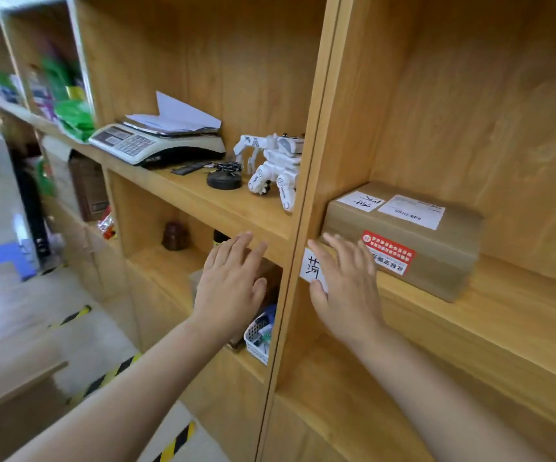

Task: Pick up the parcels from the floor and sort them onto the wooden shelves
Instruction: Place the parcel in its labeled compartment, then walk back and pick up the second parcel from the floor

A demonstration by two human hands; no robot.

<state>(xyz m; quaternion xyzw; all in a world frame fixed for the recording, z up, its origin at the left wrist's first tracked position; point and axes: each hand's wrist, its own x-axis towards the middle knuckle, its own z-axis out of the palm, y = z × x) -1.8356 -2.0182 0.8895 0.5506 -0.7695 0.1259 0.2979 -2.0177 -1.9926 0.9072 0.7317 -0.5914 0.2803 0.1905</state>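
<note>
A brown cardboard parcel [413, 238] with white labels on top and a red sticker on its side rests on the wooden shelf [503, 315] in the right bay. My right hand [343, 285] is spread flat just in front of the parcel's near left corner, fingers apart, holding nothing. It partly covers a white tag [311, 266] with a handwritten character on the shelf edge. My left hand [233, 285] hovers open in front of the left bay, below its shelf edge, with nothing in it.
The left bay's upper shelf holds a weighing scale [156, 145] with papers, a white toy robot [273, 165] and a black round object [224, 180]. Below are a white basket [256, 338] and small jars. Yellow-black tape [110, 375] marks the floor at left.
</note>
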